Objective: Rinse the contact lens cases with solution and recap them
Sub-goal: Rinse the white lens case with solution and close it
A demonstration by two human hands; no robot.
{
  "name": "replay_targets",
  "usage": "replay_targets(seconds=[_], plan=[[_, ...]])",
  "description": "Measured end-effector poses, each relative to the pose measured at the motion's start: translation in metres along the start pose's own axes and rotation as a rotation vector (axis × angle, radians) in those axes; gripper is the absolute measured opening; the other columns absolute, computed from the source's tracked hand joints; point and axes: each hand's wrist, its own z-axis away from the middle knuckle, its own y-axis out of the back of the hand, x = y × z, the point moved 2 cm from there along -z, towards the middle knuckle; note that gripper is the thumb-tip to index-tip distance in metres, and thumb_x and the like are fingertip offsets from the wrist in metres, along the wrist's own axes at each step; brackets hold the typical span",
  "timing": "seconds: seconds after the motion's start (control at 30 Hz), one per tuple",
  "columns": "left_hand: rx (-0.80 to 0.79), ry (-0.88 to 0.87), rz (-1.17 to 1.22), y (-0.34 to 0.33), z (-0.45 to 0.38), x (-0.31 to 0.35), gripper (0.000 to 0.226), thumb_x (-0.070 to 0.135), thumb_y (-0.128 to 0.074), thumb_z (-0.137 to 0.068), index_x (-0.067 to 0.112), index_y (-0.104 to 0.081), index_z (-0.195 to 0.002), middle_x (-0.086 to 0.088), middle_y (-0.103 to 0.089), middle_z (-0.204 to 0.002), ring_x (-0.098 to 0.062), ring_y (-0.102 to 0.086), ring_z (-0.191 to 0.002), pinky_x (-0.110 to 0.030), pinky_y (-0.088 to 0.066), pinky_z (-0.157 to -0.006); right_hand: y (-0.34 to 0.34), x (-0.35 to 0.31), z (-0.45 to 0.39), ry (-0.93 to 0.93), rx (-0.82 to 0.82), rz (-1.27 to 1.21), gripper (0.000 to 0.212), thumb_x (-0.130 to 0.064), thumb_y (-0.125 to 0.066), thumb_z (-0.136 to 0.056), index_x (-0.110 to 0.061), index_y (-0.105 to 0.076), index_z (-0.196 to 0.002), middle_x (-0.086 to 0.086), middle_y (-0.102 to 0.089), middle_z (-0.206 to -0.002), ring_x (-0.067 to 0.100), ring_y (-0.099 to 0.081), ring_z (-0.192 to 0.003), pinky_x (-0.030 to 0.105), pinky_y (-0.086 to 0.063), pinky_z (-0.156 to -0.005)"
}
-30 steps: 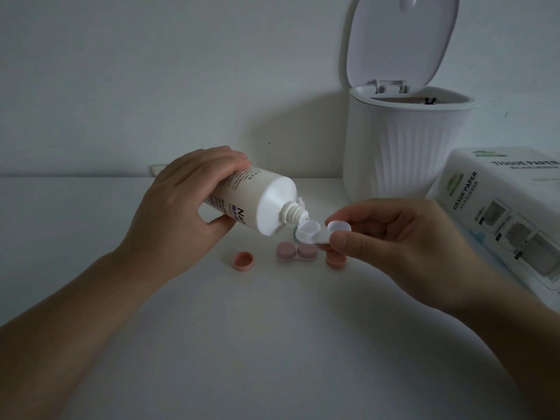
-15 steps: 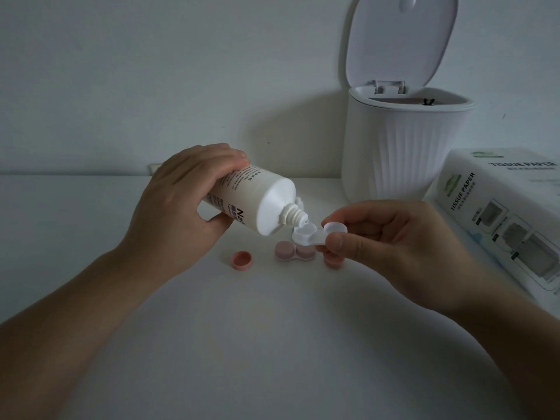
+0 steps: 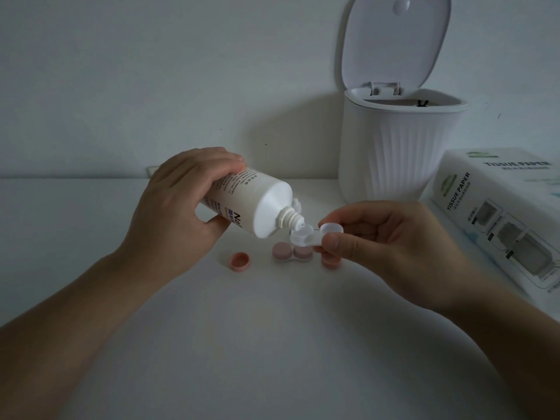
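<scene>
Left hand [image 3: 175,213] grips the tilted solution bottle [image 3: 254,204], nozzle over 1 well of the white lens case [image 3: 315,236] pinched by the right hand [image 3: 391,247]; a pink case [image 3: 291,252] lies on the table [image 3: 242,344] below.

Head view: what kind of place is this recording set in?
Probably a home desk or vanity top against a plain wall: a white table holds a small lidded desktop bin, a tissue paper box and contact lens cases.
</scene>
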Motion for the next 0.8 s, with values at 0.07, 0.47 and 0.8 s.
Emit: replay_targets(seconds=[0.07, 0.47, 0.8], plan=[[0.000, 0.003, -0.002, 0.0001, -0.0002, -0.0001, 0.056, -0.009, -0.085, -0.066, -0.002, -0.066, -0.119, -0.010, -0.067, -0.126, -0.027, -0.059, -0.122, -0.042, -0.047, -0.105, 0.0001, 0.0003, -0.0002, 0.002, -0.004, 0.003, 0.035, -0.042, -0.076, -0.071, -0.014, -0.078, -0.093, 0.006, -0.078, -0.078, 0.034, -0.073, -0.075, 0.042, -0.061, -0.080], [0.018, -0.044, -0.022, 0.0004, -0.0004, -0.0044, 0.052, -0.009, -0.083, -0.069, -0.003, -0.065, -0.118, -0.012, -0.067, -0.125, -0.031, -0.060, -0.123, -0.047, -0.043, -0.110, -0.0008, 0.0023, -0.0009, 0.009, -0.022, -0.022, 0.033, -0.042, -0.077, -0.071, -0.017, -0.078, -0.093, 0.006, -0.077, -0.078, 0.033, -0.072, -0.073, 0.041, -0.060, -0.079], [0.012, -0.078, -0.038, 0.0001, -0.0009, -0.0052, 0.053, -0.011, -0.083, -0.068, -0.001, -0.065, -0.117, -0.011, -0.067, -0.126, -0.033, -0.059, -0.124, -0.055, -0.045, -0.105, -0.0013, 0.0041, -0.0011, 0.020, -0.033, -0.016, 0.028, -0.038, -0.077, -0.075, -0.016, -0.078, -0.093, 0.010, -0.076, -0.079, 0.039, -0.069, -0.075, 0.050, -0.058, -0.079]])
